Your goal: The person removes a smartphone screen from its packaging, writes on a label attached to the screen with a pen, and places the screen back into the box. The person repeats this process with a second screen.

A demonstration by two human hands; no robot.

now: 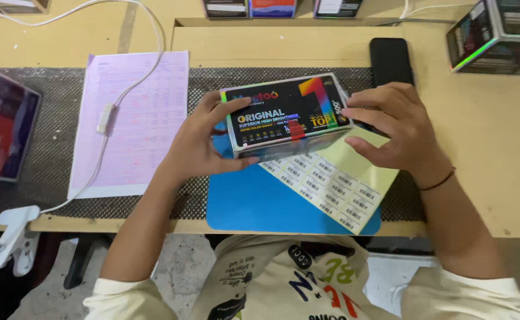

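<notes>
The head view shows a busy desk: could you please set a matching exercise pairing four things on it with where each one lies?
Things:
1. black box
2. barcode sticker sheet
3. black phone
4. pink paper form

Places:
A. flat on the desk beyond the right hand
B. on the mesh mat, left of the left hand
C. held between both hands
D. on the blue pad, under the box

Pairs: 1-C, 2-D, 3-A, 4-B
</notes>
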